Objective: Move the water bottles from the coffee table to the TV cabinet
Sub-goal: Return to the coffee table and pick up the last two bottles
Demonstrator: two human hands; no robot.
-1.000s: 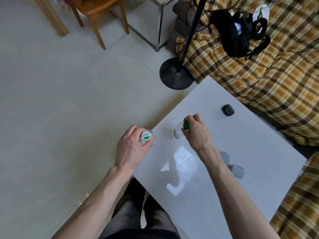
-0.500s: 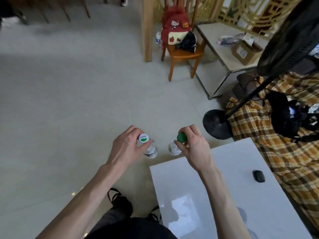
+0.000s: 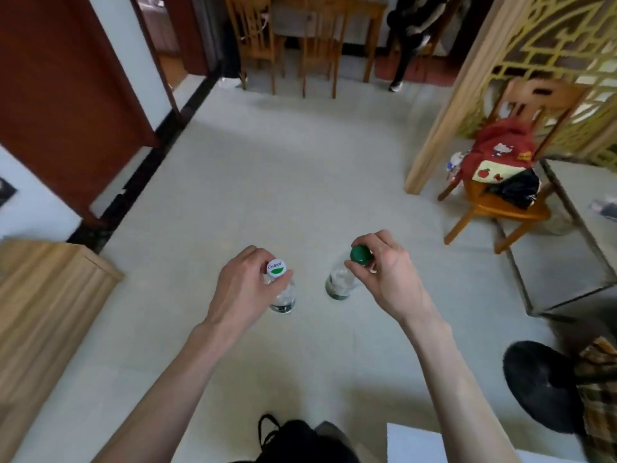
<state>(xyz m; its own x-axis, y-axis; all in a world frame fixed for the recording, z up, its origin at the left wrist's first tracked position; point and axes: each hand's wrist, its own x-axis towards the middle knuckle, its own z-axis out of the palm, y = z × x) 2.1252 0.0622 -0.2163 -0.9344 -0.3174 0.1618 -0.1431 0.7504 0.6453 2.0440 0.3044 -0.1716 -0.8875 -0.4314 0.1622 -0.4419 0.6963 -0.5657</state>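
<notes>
Each hand grips one water bottle by the neck, just under the cap, with fingers and thumb curled round it. The left hand point(image 3: 245, 289) holds the white-capped bottle point(image 3: 282, 295); its cap, white with a green mark, faces the camera and the clear body hangs below the fingers. The right hand point(image 3: 384, 272) holds the green-capped bottle point(image 3: 339, 284), the thumb and forefinger closed round the neck beneath the green cap. Both bottles hang roughly upright over the pale floor point(image 3: 300, 178), near each other but apart, touching nothing but the hands.

A white corner of the coffee table point(image 3: 414, 442) shows at the lower edge, below the right forearm, well apart from both bottles. A light wooden cabinet point(image 3: 43, 305) stands at the left edge. To the right, a red backpack point(image 3: 497, 152) sits on a wooden chair point(image 3: 500, 208) beside a gilt lattice screen point(image 3: 547, 51). A round black stand base point(image 3: 541, 385) lies on the floor at lower right, next to plaid fabric point(image 3: 601, 396). More wooden chairs point(image 3: 317, 45) stand at the far end of the room.
</notes>
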